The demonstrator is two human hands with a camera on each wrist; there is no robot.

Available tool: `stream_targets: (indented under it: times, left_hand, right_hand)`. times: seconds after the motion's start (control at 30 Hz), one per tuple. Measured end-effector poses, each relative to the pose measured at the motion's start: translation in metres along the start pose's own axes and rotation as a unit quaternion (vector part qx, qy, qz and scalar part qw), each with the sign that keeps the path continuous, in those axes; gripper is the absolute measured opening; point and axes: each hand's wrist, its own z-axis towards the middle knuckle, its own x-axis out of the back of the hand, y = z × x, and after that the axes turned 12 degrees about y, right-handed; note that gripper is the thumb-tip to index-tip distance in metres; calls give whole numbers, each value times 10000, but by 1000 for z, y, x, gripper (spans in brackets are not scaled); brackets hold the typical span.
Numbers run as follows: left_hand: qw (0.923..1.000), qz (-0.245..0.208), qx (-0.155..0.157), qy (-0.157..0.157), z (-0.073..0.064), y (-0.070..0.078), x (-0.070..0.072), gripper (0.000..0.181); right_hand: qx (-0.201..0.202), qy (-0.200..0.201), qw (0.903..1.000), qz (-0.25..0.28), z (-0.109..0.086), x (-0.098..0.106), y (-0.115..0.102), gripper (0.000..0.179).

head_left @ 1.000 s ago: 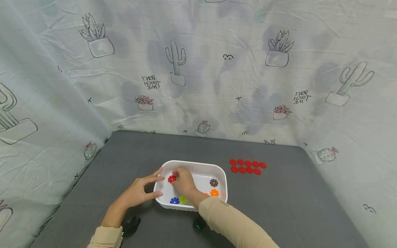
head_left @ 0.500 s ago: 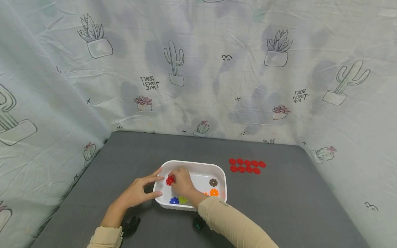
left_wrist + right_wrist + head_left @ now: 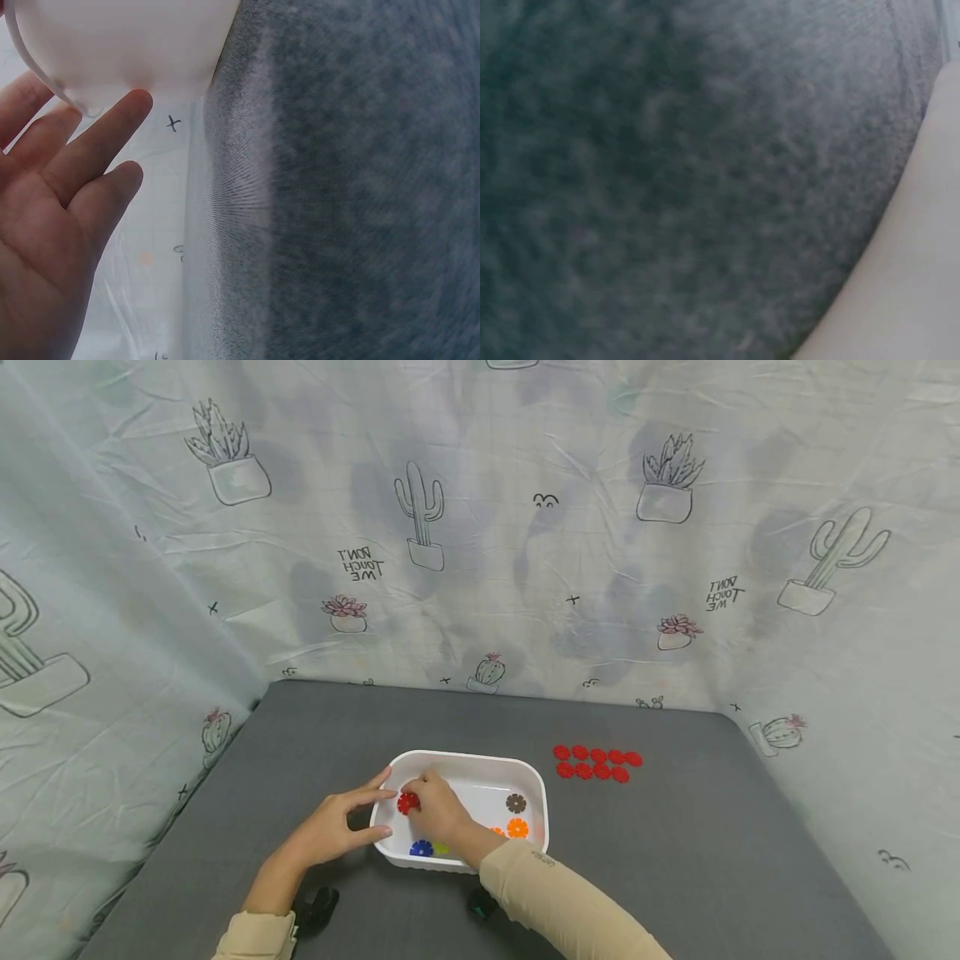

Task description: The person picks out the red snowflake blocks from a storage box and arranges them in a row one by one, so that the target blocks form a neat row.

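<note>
A white plastic tray (image 3: 483, 764) stands on the grey table, with a few coloured snowflake discs inside. At its left end rests my left hand (image 3: 333, 822), thumb and fingers spread at the rim; in the left wrist view, straight fingers (image 3: 124, 120) lie against the outer wall. My right hand (image 3: 438, 810) reaches down into the tray, its thumb and fingertips pinching a red snowflake disc (image 3: 407, 803). Below it lie a blue disc (image 3: 422, 848) and a yellow-green disc (image 3: 441, 849), the latter partly hidden by the hand. Neither hand shows in the right wrist view.
Inside the tray's right part are a brown disc (image 3: 516, 803) and an orange disc (image 3: 517, 828). Several red discs (image 3: 600, 764) lie in two rows right of the tray. Dark objects (image 3: 318, 910) sit near the left wrist and below the tray. Patterned cloth surrounds the table (image 3: 675, 860).
My right hand has shifted slightly left and toward the near side, and the red disc has moved with it. It now covers more of the yellow-green disc. The left hand stays put.
</note>
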Motion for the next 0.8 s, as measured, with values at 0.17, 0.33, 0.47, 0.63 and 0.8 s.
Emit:
stream_targets:
  times: [0.17,0.33,0.47,0.63,0.8]
  left_hand:
    - [10000,48,-30,25,0,0,0,53]
    - [10000,51,1,19,0,3,-1,52]
    - [10000,51,8,39,0,3,-2,52]
    - [10000,73,12,51,0,2,-3,52]
    - [9999,70,72,37,1,2,-4,52]
  right_hand:
    - [-236,-42,9994,255,0,5,-1,33]
    - [-622,-76,9937,925,-3,18,-2,31]
    - [-804,-105,9865,1425,-8,30,2,30]
    - [-777,71,9793,1866,-17,44,10,28]
    - [-784,344,9698,2286,-23,59,20,29]
